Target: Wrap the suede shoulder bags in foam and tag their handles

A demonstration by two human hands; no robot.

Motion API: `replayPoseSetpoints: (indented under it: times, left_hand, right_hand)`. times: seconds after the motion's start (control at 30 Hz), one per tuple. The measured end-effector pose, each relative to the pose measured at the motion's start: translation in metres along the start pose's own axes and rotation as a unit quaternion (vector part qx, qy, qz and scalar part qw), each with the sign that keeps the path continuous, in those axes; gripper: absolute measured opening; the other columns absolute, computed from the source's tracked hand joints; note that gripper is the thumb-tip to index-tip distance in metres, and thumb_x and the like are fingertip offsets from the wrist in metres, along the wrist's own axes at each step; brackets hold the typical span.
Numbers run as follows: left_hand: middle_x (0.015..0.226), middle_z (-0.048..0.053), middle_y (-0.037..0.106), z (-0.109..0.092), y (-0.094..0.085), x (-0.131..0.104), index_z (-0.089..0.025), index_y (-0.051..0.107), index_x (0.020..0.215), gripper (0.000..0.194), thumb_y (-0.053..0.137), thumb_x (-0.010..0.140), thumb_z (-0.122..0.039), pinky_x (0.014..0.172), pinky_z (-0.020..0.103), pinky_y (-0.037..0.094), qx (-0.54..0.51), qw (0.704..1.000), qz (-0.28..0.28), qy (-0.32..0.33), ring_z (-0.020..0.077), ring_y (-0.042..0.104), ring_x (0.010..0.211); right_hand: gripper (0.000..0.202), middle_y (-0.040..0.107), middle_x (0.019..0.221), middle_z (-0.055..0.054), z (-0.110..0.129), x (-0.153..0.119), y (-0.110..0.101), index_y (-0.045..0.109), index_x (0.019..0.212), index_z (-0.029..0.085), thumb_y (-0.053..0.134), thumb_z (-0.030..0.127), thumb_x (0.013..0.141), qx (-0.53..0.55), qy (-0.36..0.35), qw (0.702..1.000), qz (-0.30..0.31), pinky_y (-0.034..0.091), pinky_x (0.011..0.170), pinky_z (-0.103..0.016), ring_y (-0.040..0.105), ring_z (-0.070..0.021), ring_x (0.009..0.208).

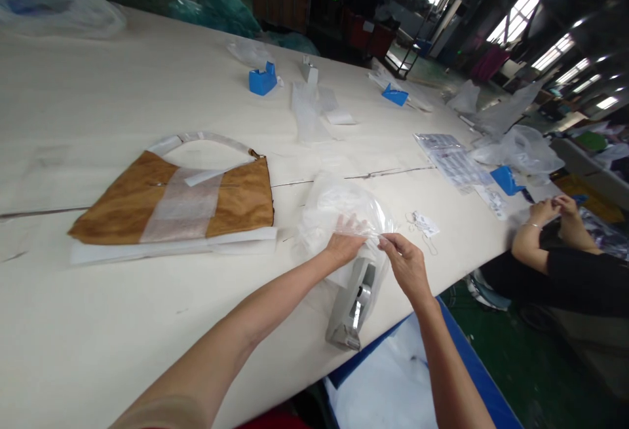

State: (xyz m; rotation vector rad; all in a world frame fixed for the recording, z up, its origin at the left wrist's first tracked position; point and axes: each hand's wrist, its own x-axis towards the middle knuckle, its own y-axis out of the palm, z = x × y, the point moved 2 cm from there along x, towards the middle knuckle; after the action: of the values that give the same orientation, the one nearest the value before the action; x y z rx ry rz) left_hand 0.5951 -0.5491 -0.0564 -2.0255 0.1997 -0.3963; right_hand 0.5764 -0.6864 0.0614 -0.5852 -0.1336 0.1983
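A clear plastic bag (327, 203) lies crumpled on the white table. My left hand (348, 239) is partly under or inside its film, fingers spread. My right hand (403, 262) pinches the bag's edge between thumb and fingers, just right of my left hand. Below both hands stands a grey tape dispenser (351, 304), with some film against its far end. To the left a brown handbag (243, 200) lies flat, with a pale wrap round its middle and a wrapped strap, on a white sheet (171, 250).
Blue tape dispensers (263, 80) and a white one (310, 71) stand farther back. Small tags (425, 224) lie to the right. A person's hands (545, 211) are at the right table edge. A blue-edged container (383, 376) with white material is below the near edge.
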Motion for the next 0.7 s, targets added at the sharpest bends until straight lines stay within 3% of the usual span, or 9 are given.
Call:
replayPoseSetpoints:
  times: [0.1,0.27,0.4,0.47,0.57,0.63,0.7]
  left_hand:
    - [0.153,0.016,0.039,-0.008,0.014,0.013,-0.019,0.057,0.134,0.041,0.046,0.095,-0.021,0.114,0.071,0.013,0.005,1.0,-0.01,-0.029,0.0389,0.03,0.143]
    - [0.15,0.008,0.046,-0.004,0.032,0.005,-0.022,0.053,0.137,0.041,0.044,0.097,-0.023,0.119,0.057,0.019,0.029,0.999,0.022,0.006,0.0292,0.033,0.143]
    - [0.15,0.008,0.046,0.005,0.014,-0.007,-0.023,0.054,0.136,0.044,0.052,0.093,-0.026,0.118,0.052,0.025,0.034,0.997,0.03,0.068,0.0297,0.037,0.141]
    - [0.147,0.014,0.048,0.007,0.0,-0.017,-0.017,0.054,0.137,0.046,0.049,0.091,-0.019,0.116,0.056,0.026,0.031,0.995,0.015,0.094,0.0325,0.04,0.139]
    - [0.141,0.022,0.052,0.016,-0.011,-0.053,-0.008,0.048,0.14,0.053,0.035,0.089,-0.007,0.111,0.062,0.031,0.032,0.991,-0.013,0.13,0.0354,0.045,0.135]
    - [0.151,0.014,0.043,0.035,-0.011,-0.098,-0.016,0.036,0.149,0.059,0.033,0.091,-0.009,0.114,0.054,0.031,0.039,0.983,-0.063,0.167,0.0309,0.035,0.142]
    - [0.154,0.006,0.041,0.068,-0.006,-0.151,-0.028,0.025,0.154,0.064,0.033,0.092,-0.014,0.117,0.05,0.029,0.045,0.983,-0.106,0.144,0.0269,0.034,0.143]
  right_hand:
    - [0.026,0.071,0.081,-0.003,-0.001,-0.005,0.007,0.071,0.088,0.021,0.058,0.043,0.087,-0.008,-0.009,1.0,0.012,0.049,0.079,-0.033,0.064,-0.0203,0.08]
    - [0.026,0.073,0.09,-0.005,-0.018,-0.012,0.024,0.072,0.091,0.022,0.059,0.044,0.088,-0.012,-0.018,0.999,0.031,0.052,0.079,-0.034,0.066,-0.0222,0.085]
    - [0.028,0.072,0.104,-0.007,-0.018,-0.025,0.032,0.071,0.107,0.022,0.063,0.04,0.087,0.022,-0.071,0.996,0.056,0.052,0.091,-0.036,0.067,-0.0228,0.1]
    - [0.032,0.068,0.116,-0.009,-0.014,-0.034,0.029,0.068,0.115,0.022,0.065,0.037,0.087,0.038,-0.105,0.993,0.028,0.049,0.099,-0.037,0.063,-0.0226,0.111]
    - [0.028,0.066,0.121,-0.009,-0.022,-0.049,0.015,0.067,0.115,0.023,0.06,0.034,0.091,0.053,-0.112,0.99,-0.074,0.047,0.104,-0.038,0.061,-0.0211,0.117]
    - [0.024,0.068,0.116,-0.009,-0.041,-0.064,0.002,0.068,0.11,0.022,0.056,0.036,0.093,0.047,-0.068,0.985,-0.151,0.049,0.101,-0.037,0.063,-0.0203,0.112]
    - [0.026,0.071,0.108,-0.009,-0.068,-0.083,-0.011,0.07,0.103,0.021,0.054,0.039,0.093,0.028,-0.002,0.977,-0.211,0.053,0.094,-0.035,0.066,-0.0207,0.105]
